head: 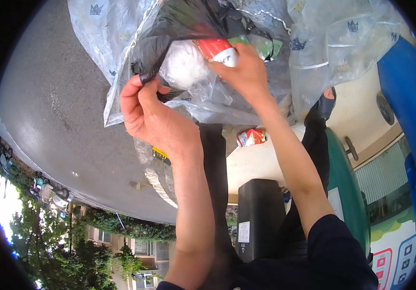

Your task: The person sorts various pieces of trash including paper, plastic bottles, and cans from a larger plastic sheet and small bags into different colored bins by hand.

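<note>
My left hand (157,112) pinches the rim of a thin black plastic bag (153,50) between thumb and fingers. In my right hand (247,70) is a red and white drinks can (217,50), held at the bag's mouth. Beside the can lies a white bundle in clear plastic (186,65); what it contains I cannot tell. A green and clear plastic wrapper (271,49) shows just beyond my right fingers. Around all this spreads a large translucent plastic sack (320,72) printed with dark crowns. The inside of the black bag is mostly hidden.
On the ground near my feet lies a crushed red and white can (251,137). A black bin (260,214), a green bin (349,181) and a blue wheeled bin (405,83) stand close by. Wet grey pavement (73,119) stretches left, with a parked scooter (50,194) farther off.
</note>
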`<state>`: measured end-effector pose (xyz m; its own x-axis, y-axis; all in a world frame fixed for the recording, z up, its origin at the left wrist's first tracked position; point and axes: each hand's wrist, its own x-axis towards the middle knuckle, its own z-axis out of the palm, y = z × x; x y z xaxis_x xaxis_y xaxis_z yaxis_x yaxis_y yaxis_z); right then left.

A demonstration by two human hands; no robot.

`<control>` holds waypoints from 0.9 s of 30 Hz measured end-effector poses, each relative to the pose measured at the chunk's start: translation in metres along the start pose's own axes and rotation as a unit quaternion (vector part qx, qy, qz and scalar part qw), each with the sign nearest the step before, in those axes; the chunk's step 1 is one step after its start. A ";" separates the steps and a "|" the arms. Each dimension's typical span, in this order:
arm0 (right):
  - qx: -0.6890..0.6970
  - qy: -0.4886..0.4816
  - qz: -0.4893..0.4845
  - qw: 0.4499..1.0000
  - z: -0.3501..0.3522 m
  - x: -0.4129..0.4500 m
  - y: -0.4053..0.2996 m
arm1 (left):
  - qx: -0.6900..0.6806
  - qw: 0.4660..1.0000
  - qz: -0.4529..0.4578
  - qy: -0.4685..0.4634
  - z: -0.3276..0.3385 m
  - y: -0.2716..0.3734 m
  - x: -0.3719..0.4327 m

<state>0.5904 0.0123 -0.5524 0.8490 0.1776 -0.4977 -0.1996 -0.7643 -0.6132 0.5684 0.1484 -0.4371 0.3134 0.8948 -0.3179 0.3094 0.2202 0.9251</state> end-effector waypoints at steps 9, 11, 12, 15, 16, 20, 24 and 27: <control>0.225 -0.153 0.098 0.957 -0.101 -0.016 0.033 | -0.019 0.999 0.021 -0.029 0.008 0.006 -0.006; 0.157 -0.229 -0.145 0.950 -0.098 -0.021 0.036 | -0.030 0.985 -0.011 -0.172 0.007 0.000 -0.005; 0.151 -0.233 -0.130 0.952 -0.088 -0.019 0.030 | -0.025 0.975 -0.044 -0.215 0.002 -0.006 -0.005; 0.133 -0.101 -0.105 0.980 -0.042 0.001 0.009 | 0.010 0.942 -0.159 -0.294 0.012 -0.012 -0.029; 0.149 -0.074 -0.148 0.975 -0.028 0.014 0.011 | 0.019 0.927 -0.171 -0.333 0.017 -0.011 -0.033; 0.126 -0.010 -0.167 0.978 0.006 0.038 0.012 | 0.112 0.919 -0.237 -0.296 0.015 -0.028 -0.034; 0.034 0.016 -0.196 0.980 -0.010 0.012 -0.011 | 0.085 0.923 -0.340 -0.158 0.004 -0.041 -0.029; 0.016 -0.002 -0.209 0.978 -0.015 -0.008 -0.006 | 0.026 0.897 -0.409 -0.166 0.008 -0.045 -0.033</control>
<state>0.5920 0.0064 -0.5353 0.8579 0.4729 -0.2012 0.1501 -0.6050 -0.7820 0.5509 0.1057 -0.4701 0.2111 0.2755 -0.9378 0.5959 0.7243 0.3469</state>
